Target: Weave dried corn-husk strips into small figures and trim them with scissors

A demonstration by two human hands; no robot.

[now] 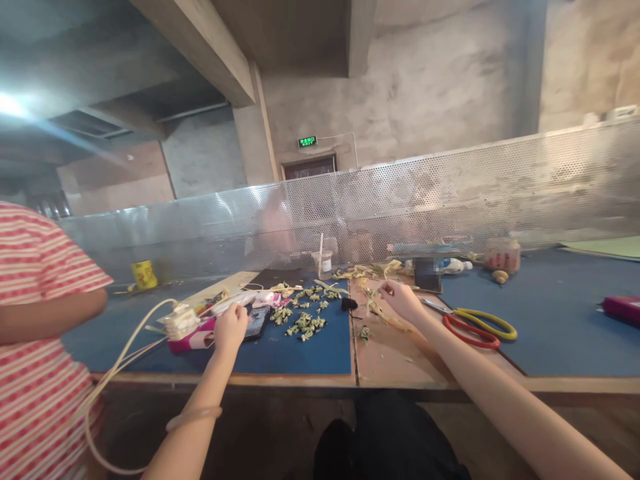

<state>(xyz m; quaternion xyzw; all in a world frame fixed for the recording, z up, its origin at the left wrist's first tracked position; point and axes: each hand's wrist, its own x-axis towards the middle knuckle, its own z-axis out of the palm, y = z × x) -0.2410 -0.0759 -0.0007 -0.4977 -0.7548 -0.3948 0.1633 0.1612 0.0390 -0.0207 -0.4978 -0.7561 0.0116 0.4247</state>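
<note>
My left hand (231, 328), a bangle on its forearm, is over the near left of the blue table mat, fingers curled. Beside it lie a dark phone (257, 323) and a magenta box (193, 337); anything in its grasp is hidden. Over the brown board, my right hand (397, 298) has its fingertips pinched together by pale dried strips (377, 308); what they hold is too small to tell. Between the hands, small green-yellow folded pieces (306, 325) are scattered on the mat. Yellow-and-red-handled scissors (475, 327) rest right of my right forearm.
A clear cup with a straw (324, 263) stands near the perforated metal screen (360, 200). A white plug block with cables (181, 321) sits left. At far left is a person in a red-striped shirt (35, 320). A plastic jar (503, 255) stands back right.
</note>
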